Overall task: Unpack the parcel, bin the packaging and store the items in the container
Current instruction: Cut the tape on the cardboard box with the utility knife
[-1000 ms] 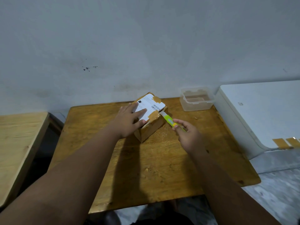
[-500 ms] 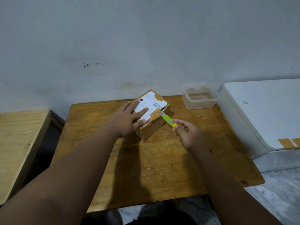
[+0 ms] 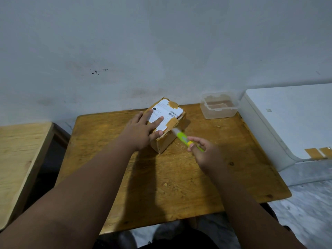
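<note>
The parcel (image 3: 168, 121), sitting on the desk (image 3: 161, 177) left of the container (image 3: 220, 106), is splitting along its right top edge as you are drawing the knife (image 3: 183, 137) nearer, your right grip (image 3: 206, 151) curling round it, your flat left grip (image 3: 142, 130) pressing the barcoded label (image 3: 161, 114), its print staying too small to read.

A brown varnished wooden table (image 3: 161, 186) stands against a pale grey plaster wall (image 3: 161, 42) marked with small black specks (image 3: 96, 71). To its left, apart from it, is a lighter bare-wood tabletop (image 3: 19, 155). At the right sits a white flat-topped box-like unit (image 3: 291, 119) with two strips of brown tape (image 3: 313, 153) on its near edge. Grey marbled floor (image 3: 309, 203) shows near right.
</note>
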